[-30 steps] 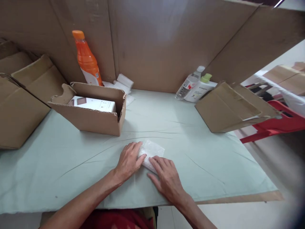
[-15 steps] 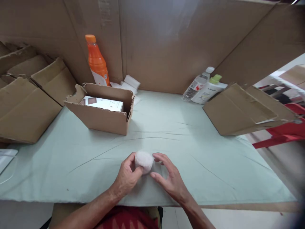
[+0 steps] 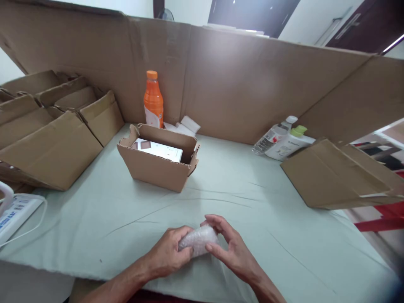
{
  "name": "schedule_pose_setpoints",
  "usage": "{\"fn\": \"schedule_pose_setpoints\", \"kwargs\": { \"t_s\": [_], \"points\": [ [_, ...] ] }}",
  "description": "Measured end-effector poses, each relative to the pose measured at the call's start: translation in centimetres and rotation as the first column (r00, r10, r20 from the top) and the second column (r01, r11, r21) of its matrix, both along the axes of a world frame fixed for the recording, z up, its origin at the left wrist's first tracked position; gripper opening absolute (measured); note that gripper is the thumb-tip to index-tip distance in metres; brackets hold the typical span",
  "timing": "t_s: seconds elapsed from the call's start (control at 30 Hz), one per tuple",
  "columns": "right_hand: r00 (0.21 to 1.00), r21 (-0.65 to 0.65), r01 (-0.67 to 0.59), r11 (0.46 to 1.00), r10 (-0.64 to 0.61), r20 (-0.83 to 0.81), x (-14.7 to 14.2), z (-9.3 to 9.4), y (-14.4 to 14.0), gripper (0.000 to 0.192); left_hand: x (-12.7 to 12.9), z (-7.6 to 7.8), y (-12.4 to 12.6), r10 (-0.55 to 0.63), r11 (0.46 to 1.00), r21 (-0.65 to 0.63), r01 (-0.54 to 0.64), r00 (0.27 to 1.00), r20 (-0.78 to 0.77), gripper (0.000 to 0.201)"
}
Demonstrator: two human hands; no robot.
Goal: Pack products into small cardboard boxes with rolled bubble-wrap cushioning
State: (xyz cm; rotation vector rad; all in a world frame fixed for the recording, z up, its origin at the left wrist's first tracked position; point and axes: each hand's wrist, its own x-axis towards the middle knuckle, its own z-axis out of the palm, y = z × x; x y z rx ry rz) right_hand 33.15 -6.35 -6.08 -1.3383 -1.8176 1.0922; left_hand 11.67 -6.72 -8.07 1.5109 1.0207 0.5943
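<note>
A tall brown cardboard screen (image 3: 252, 84) walls off the far side of the table (image 3: 236, 168), whose pale green cloth hangs over the near edge, right by the person's forearms. Big cardboard boxes (image 3: 59, 147) crowd the left end. Another box (image 3: 331, 172) lies tilted at the right, its flaps poking out toward the table's right edge, with something red (image 3: 378, 214) beyond. Left of the middle sits an opened carton (image 3: 154, 172) with a white box (image 3: 160, 150) inside; a broad run of cloth separates it from the tilted box, enough to swing an arm through. An orange bottle (image 3: 153, 101) stands behind the carton, while a clear bottle (image 3: 271, 138) and a white bottle (image 3: 285, 148) lean together near the screen. Close to the near edge, the left hand (image 3: 175, 250) pinches one end of a bubble-wrapped packet (image 3: 200, 240) between thumb and fingers. The right hand (image 3: 227, 244) curves loosely around the other end, thumb and fingers spread; its fingertips are partly hidden, so I can't say whether it grips. Small white bundles (image 3: 189, 125) lie against the screen's foot.
</note>
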Motion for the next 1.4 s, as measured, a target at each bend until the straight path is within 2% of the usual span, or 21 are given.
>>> {"fn": "schedule_pose_setpoints", "kwargs": {
  "t_s": [0.03, 0.1, 0.2, 0.27, 0.37, 0.43, 0.47, 0.53, 0.57, 0.63, 0.7, 0.73, 0.8, 0.83, 0.9, 0.97, 1.13, 1.2, 1.27, 1.4],
  "points": [
    [0.998, 0.009, -0.043, 0.999, 0.042, 0.046, 0.0, 0.5, 0.3, 0.043, -0.3, 0.2, 0.2, -0.016, 1.0, 0.016, 0.016, 1.0, -0.005, 0.023],
    [0.984, 0.031, -0.118, 0.992, 0.113, 0.138, 0.0, 2.0, 0.9, 0.029, -1.2, 0.8, 0.9, -0.055, 0.998, 0.003, 0.055, 0.998, 0.009, 0.027],
    [0.979, 0.127, -0.096, 0.987, 0.07, 0.193, 0.3, 5.2, 2.5, 0.015, -3.3, 1.4, 2.8, -0.03, 0.999, -0.036, 0.034, 0.993, 0.112, 0.052],
    [0.994, 0.201, 0.025, 0.979, -0.046, 0.101, 0.4, 7.8, 4.2, 0.018, -5.0, 1.2, 4.6, 0.087, 0.996, -0.021, -0.084, 0.979, 0.184, 0.063],
    [0.976, 0.295, 0.215, 0.931, -0.201, -0.077, -0.4, 11.7, 7.9, 0.025, -6.6, -0.2, 7.4, 0.317, 0.946, 0.002, -0.323, 0.929, 0.191, 0.05],
    [0.97, 0.342, 0.242, 0.908, -0.226, -0.085, -1.8, 13.9, 11.0, 0.03, -6.9, -1.6, 8.6, 0.425, 0.901, 0.017, -0.433, 0.892, 0.156, 0.044],
    [0.974, 0.356, 0.22, 0.908, -0.224, -0.03, -2.6, 14.7, 12.6, 0.031, -6.9, -2.3, 9.0, 0.45, 0.889, 0.024, -0.458, 0.881, 0.145, 0.042],
    [0.951, 0.345, 0.113, 0.932, -0.202, 0.234, -4.4, 16.1, 15.5, 0.029, -6.7, -3.4, 9.2, 0.46, 0.882, 0.038, -0.469, 0.877, 0.139, 0.039],
    [0.888, 0.318, 0.051, 0.947, -0.189, 0.42, -5.2, 16.7, 16.7, 0.026, -6.6, -3.7, 9.2, 0.455, 0.884, 0.046, -0.465, 0.88, 0.139, 0.037],
    [0.653, 0.25, -0.042, 0.967, -0.163, 0.74, -6.9, 17.6, 18.3, 0.019, -6.5, -4.0, 9.1, 0.451, 0.885, 0.063, -0.462, 0.882, 0.134, 0.035],
    [0.42, 0.204, -0.1, 0.974, -0.145, 0.896, -8.5, 18.1, 19.2, 0.016, -6.4, -4.0, 9.0, 0.449, 0.884, 0.084, -0.459, 0.885, 0.121, 0.034],
    [0.336, 0.197, -0.125, 0.972, -0.146, 0.93, -9.2, 18.3, 19.4, 0.015, -6.4, -4.0, 9.0, 0.446, 0.885, 0.095, -0.457, 0.888, 0.111, 0.033],
    [0.22, 0.177, -0.174, 0.969, -0.137, 0.966, -10.3, 18.5, 19.7, 0.017, -6.3, -3.9, 9.0, 0.44, 0.885, 0.122, -0.449, 0.893, 0.091, 0.032],
    [0.187, 0.168, -0.192, 0.967, -0.132, 0.973, -10.7, 18.5, 19.8, 0.018, -6.3, -3.9, 9.0, 0.434, 0.887, 0.137, -0.442, 0.897, 0.081, 0.031],
    [0.186, 0.164, -0.212, 0.963, -0.125, 0.975, -11.2, 18.2, 19.9, 0.023, -6.3, -3.9, 9.0, 0.421, 0.89, 0.166, -0.425, 0.905, 0.064, 0.031],
    [0.231, 0.159, -0.218, 0.963, -0.107, 0.967, -11.5, 17.8, 19.9, 0.027, -6.2, -4.1, 8.9, 0.41, 0.89, 0.195, -0.412, 0.911, 0.052, 0.03],
    [0.372, 0.015, -0.286, 0.958, 0.097, 0.923, -11.2, 16.8, 19.2, 0.017, -6.0, -4.6, 8.8, 0.405, 0.878, 0.262, -0.401, 0.913, 0.042, 0.028],
    [0.419, -0.002, -0.299, 0.954, 0.132, 0.898, -10.9, 16.7, 19.0, 0.016, -6.1, -4.6, 8.8, 0.398, 0.877, 0.28, -0.392, 0.917, 0.037, 0.028],
    [0.393, -0.027, -0.308, 0.951, 0.154, 0.906, -10.8, 16.6, 18.9, 0.015, -6.2, -4.7, 8.9, 0.396, 0.875, 0.291, -0.386, 0.918, 0.029, 0.029],
    [0.273, -0.072, -0.324, 0.943, 0.166, 0.948, -11.6, 15.7, 18.6, 0.017, -6.3, -4.8, 9.0, 0.404, 0.87, 0.301, -0.391, 0.915, 0.02, 0.032]
  ]
}}
